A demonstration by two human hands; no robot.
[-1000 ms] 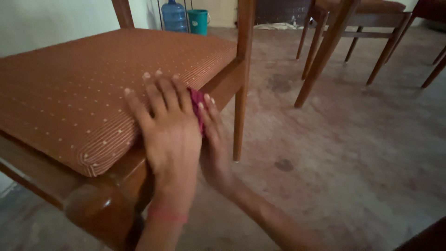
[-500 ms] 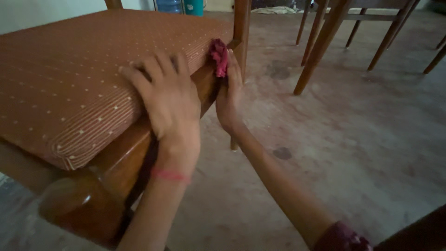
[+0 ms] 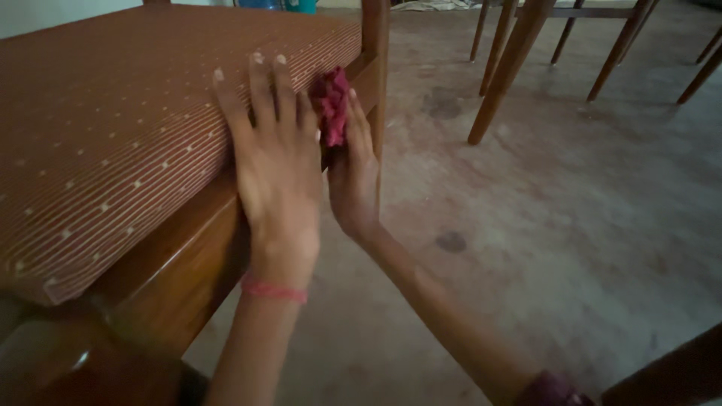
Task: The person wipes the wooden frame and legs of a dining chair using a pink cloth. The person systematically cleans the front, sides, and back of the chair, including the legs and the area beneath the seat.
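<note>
My left hand (image 3: 274,162) lies flat, fingers spread, over the edge of a brown cushioned chair seat (image 3: 113,113) with pale dots and stripes. A pink band is on that wrist. My right hand (image 3: 352,177) presses a crumpled red cloth (image 3: 331,105) against the wooden side rail (image 3: 188,263) of the chair, just below the cushion and beside the chair's leg (image 3: 374,75).
A bare concrete floor (image 3: 571,225) with dark stains spreads to the right. Wooden legs of other chairs (image 3: 504,68) stand at the top right. A dark wooden edge (image 3: 669,376) shows at the bottom right corner.
My right hand slid the red cloth along the side rail, forward towards the chair leg, then slightly back. My left hand shifted along the cushion edge, and the view moved closer.
</note>
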